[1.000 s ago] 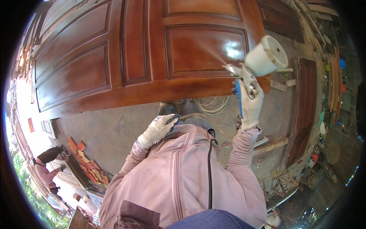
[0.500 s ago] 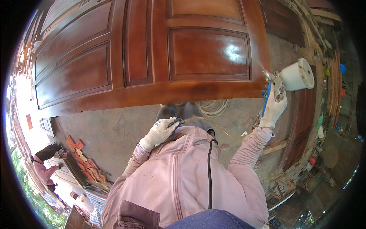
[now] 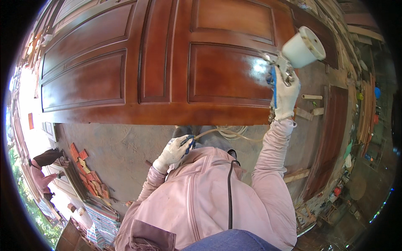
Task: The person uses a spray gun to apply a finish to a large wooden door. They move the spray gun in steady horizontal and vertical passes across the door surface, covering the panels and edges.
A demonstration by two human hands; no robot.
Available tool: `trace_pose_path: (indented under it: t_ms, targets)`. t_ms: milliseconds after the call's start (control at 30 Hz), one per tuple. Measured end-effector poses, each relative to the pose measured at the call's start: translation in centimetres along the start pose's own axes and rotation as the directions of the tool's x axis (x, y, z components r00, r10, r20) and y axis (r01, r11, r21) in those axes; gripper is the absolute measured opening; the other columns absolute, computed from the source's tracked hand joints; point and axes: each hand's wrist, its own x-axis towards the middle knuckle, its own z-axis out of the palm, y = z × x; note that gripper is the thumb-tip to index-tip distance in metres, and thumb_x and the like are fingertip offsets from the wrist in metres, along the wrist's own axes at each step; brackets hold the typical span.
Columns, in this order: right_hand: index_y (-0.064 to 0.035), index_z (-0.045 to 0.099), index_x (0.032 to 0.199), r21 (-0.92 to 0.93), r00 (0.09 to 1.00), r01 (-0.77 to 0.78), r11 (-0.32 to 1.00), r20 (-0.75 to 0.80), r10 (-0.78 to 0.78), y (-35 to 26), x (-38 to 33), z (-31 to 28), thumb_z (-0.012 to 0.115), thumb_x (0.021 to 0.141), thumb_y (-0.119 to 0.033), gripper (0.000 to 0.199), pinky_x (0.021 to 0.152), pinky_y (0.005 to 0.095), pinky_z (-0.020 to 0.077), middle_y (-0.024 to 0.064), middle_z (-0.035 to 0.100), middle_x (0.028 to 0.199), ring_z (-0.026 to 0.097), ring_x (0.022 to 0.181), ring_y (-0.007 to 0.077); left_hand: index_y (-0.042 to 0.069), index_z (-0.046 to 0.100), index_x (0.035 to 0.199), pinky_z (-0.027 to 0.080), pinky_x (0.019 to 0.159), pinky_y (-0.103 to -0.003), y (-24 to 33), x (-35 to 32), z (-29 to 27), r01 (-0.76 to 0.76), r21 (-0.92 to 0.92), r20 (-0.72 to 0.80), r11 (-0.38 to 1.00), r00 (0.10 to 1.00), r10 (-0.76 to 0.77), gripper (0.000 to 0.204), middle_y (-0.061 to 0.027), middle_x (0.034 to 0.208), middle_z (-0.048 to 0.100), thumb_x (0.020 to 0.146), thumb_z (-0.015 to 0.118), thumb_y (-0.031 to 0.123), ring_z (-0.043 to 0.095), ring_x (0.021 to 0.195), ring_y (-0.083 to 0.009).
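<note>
In a white and blue glove, my right hand [image 3: 286, 93] grips a metal spray gun [image 3: 281, 67] topped by a tilted white cup [image 3: 304, 47]. The gun hangs over the right part of a glossy red-brown panelled wooden door [image 3: 226, 77], its nozzle pointing left and away; a faint mist shows at the tip. My gloved left hand [image 3: 175, 150] is closed around a pale air hose [image 3: 206, 133] in front of my waist. From there the hose runs right toward the gun, partly behind my right sleeve.
Coiled hose [image 3: 228, 131] lies on the floor beneath the door's near edge. Red-brown blocks [image 3: 88, 171] are scattered at the left, near another person in pink [image 3: 42, 178]. Dark wooden panels [image 3: 328, 142] and timber strips [image 3: 296, 175] lie at the right.
My right hand has carried the spray gun left and farther away, from beside the door's right edge to above its panel. My left hand keeps hold of the hose. The view has shifted slightly.
</note>
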Motion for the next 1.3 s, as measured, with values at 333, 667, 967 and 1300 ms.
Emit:
trace_pose_path:
  t_ms: [333, 667, 967, 1300]
  targets:
    - [0.0004, 0.068, 0.107, 0.338, 0.978, -0.084, 0.937, 0.208, 0.012, -1.2, 4.6, 3.9, 0.066, 0.092, -0.010, 0.019, 0.056, 0.0226, 0.0516, 0.0040, 0.070, 0.085, 0.065, 0.066, 0.0084, -0.001, 0.063, 0.112, 0.047, 0.059, -0.036, 1.3, 1.3, 0.8, 0.119, -0.116, -0.063, 0.986, 0.990, -0.127, 0.026, -0.0144, 0.073, 0.063, 0.098, 0.055, 0.019, 0.059, 0.061, -0.0254]
    - [0.0018, 0.069, 0.110, -0.231, 0.972, -0.063, 0.971, -0.233, 0.008, 5.6, 8.3, -5.2, 0.069, 0.089, -0.019, 0.029, 0.071, 0.0323, 0.0524, 0.0113, 0.073, 0.094, 0.070, 0.081, 0.0187, -0.003, 0.063, 0.112, 0.048, 0.060, -0.038, 1.0, 2.6, 1.7, 0.079, -0.062, 0.025, 0.995, 0.997, -0.078, 0.026, -0.0172, 0.077, 0.066, 0.097, 0.058, 0.017, 0.062, 0.063, -0.0283]
    - [-0.0004, 0.070, 0.110, -0.113, 0.992, 0.056, 0.992, -0.109, -0.069, 3.6, 8.6, 0.3, 0.068, 0.089, -0.020, 0.029, 0.076, 0.0351, 0.0528, 0.0126, 0.073, 0.098, 0.070, 0.082, 0.0197, -0.002, 0.062, 0.113, 0.049, 0.062, -0.039, 0.8, 2.1, 1.3, 0.067, -0.059, -0.013, 0.996, 0.998, -0.068, 0.025, -0.0178, 0.080, 0.065, 0.097, 0.056, 0.015, 0.062, 0.066, -0.0296]
    - [0.0004, 0.068, 0.108, 0.437, 0.965, -0.129, 0.890, 0.264, 0.011, -1.5, 9.2, 7.1, 0.066, 0.092, -0.013, 0.021, 0.055, 0.0239, 0.0505, 0.0048, 0.069, 0.084, 0.063, 0.063, 0.0092, -0.003, 0.063, 0.109, 0.048, 0.063, -0.038, 1.0, 1.1, 0.7, 0.054, -0.127, -0.153, 0.990, 0.985, -0.073, 0.025, -0.0166, 0.079, 0.065, 0.098, 0.052, 0.016, 0.061, 0.067, -0.0297]
